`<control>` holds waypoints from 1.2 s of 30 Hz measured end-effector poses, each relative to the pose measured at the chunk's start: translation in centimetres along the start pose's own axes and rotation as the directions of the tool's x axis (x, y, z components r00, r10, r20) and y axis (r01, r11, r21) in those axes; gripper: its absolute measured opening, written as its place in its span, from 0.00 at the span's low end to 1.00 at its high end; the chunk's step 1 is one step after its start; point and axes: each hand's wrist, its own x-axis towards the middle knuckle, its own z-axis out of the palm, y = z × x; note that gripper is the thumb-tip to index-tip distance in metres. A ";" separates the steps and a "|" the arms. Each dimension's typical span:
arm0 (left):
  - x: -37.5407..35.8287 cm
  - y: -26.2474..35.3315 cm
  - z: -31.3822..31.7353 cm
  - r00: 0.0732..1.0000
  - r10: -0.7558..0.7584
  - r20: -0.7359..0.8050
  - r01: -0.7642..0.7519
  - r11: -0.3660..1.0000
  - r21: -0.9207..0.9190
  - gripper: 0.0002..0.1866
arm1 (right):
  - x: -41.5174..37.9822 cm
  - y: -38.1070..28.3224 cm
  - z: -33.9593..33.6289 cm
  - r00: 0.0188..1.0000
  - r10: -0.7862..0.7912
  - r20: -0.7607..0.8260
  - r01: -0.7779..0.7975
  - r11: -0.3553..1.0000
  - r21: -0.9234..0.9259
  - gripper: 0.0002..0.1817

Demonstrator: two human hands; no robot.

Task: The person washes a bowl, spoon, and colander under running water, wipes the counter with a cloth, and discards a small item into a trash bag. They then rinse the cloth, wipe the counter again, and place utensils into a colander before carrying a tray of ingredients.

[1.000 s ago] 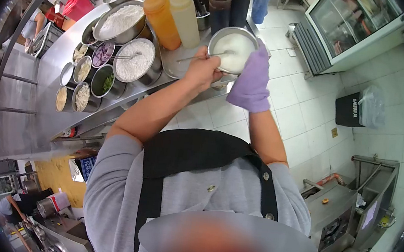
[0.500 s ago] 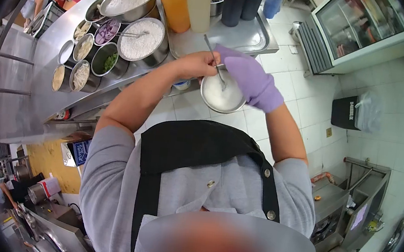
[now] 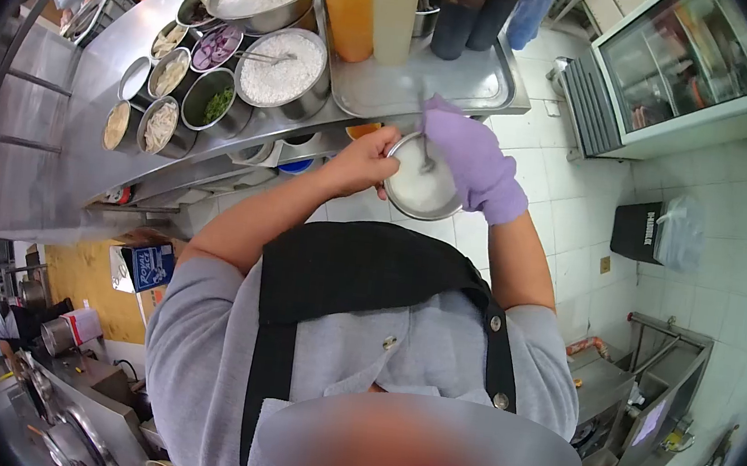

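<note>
My left hand (image 3: 361,164) is bare and grips the near-left rim of a small steel bowl (image 3: 413,203) with a white mixture in it. The bowl is held in the air just off the counter's edge, over the tiled floor. My right hand (image 3: 474,163) wears a purple glove and is closed on a metal spoon (image 3: 426,152), whose tip dips into the white mixture. The spoon's handle points up toward the steel tray (image 3: 462,86) on the counter.
Orange, pale yellow and dark squeeze bottles (image 3: 350,5) stand at the back of the tray. Left of it sit steel containers of white powder (image 3: 273,77), sliced onion, herbs and other toppings. A glass-door cooler (image 3: 681,74) and a black bin (image 3: 642,229) stand on the right.
The bowl came off the tray and toward my body. The spoon went from my bare left hand to my gloved right hand, and my left hand took the bowl's rim.
</note>
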 end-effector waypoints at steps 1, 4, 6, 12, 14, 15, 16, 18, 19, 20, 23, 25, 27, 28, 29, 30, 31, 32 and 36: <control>-0.2 -0.1 -0.1 1.000 0.014 -0.013 -0.014 1.000 -0.017 0.09 | 0.4 -0.1 -0.2 0.997 -0.071 0.035 0.072 0.997 -0.004 0.28; -0.6 -0.1 -0.6 0.995 0.071 -0.070 -0.075 0.996 -0.056 0.06 | 2.9 -0.4 -3.9 0.938 -0.099 0.333 -0.067 0.889 0.454 0.36; -1.0 0.2 -0.8 0.982 0.121 -0.143 -0.134 0.987 -0.088 0.06 | 2.5 -0.2 -2.9 0.961 -0.051 0.271 -0.139 0.759 0.637 0.47; -1.5 -0.2 -3.4 0.923 0.255 -0.289 -0.294 0.950 -0.101 0.07 | 1.3 -4.9 5.2 0.841 0.514 0.170 -0.393 0.364 0.844 0.39; -2.3 0.4 -4.0 0.916 0.232 -0.328 -0.285 0.950 -0.126 0.07 | 2.8 -8.3 2.8 0.872 0.468 0.147 -0.442 0.620 0.648 0.39; -2.8 0.6 -4.2 0.915 0.247 -0.319 -0.299 0.946 -0.128 0.09 | 3.5 -9.9 1.9 0.909 0.391 0.145 -0.411 0.786 0.461 0.39; -3.4 1.0 -4.5 0.912 0.263 -0.316 -0.314 0.941 -0.124 0.11 | 2.7 -9.8 2.2 0.899 0.384 0.210 -0.437 0.749 0.499 0.40; -5.6 2.7 -5.8 0.904 0.285 -0.318 -0.325 0.942 -0.079 0.14 | 3.6 -11.0 1.8 0.858 0.409 0.311 -0.507 0.570 0.647 0.38; -6.8 3.6 -6.5 0.903 0.288 -0.318 -0.318 0.947 -0.047 0.15 | 4.4 -12.5 1.8 0.838 0.429 0.337 -0.522 0.449 0.725 0.36; -6.9 2.2 -8.2 0.893 0.250 -0.375 -0.270 0.963 -0.003 0.15 | 5.2 -14.0 1.8 0.817 0.449 0.363 -0.525 0.318 0.789 0.34; -11.7 4.6 -11.8 0.848 0.276 -0.452 -0.371 0.918 -0.136 0.15 | 7.7 -17.9 1.1 0.860 0.442 0.254 -0.465 0.475 0.747 0.27; -16.2 6.3 -15.0 0.825 0.236 -0.513 -0.359 0.921 -0.154 0.15 | 9.6 -18.9 -0.2 0.975 0.098 0.199 -0.103 0.995 0.015 0.23; -20.8 7.2 -18.1 0.722 0.323 -0.612 -0.517 0.839 -0.168 0.15 | 10.7 -20.4 0.1 0.983 0.120 0.140 -0.131 0.988 0.076 0.22; -23.6 8.0 -19.5 0.653 0.302 -0.695 -0.490 0.868 -0.083 0.16 | 10.7 -20.0 0.5 0.966 0.210 0.149 -0.232 0.960 0.155 0.22; -26.3 7.8 -21.9 0.610 0.275 -0.743 -0.438 0.899 -0.027 0.16 | 10.9 -20.1 1.3 0.940 0.298 0.166 -0.331 0.915 0.232 0.21; -28.7 7.6 -24.0 0.540 0.263 -0.799 -0.465 0.885 -0.022 0.17 | 11.5 -20.7 2.6 0.955 0.295 -0.021 -0.278 0.920 0.277 0.17; -30.9 7.3 -26.2 0.469 0.289 -0.835 -0.474 0.880 0.038 0.19 | 12.6 -21.8 3.0 0.982 0.186 0.044 -0.188 0.981 0.046 0.17; -33.0 6.5 -28.3 0.356 0.354 -0.865 -0.526 0.841 0.128 0.21 | 13.8 -22.9 3.1 0.987 0.097 0.132 -0.071 0.980 -0.184 0.17; -39.9 2.7 -36.2 0.005 0.201 -0.980 -0.230 0.953 0.195 0.16 | 12.9 -22.0 8.6 0.944 0.249 0.219 -0.289 0.940 0.180 0.19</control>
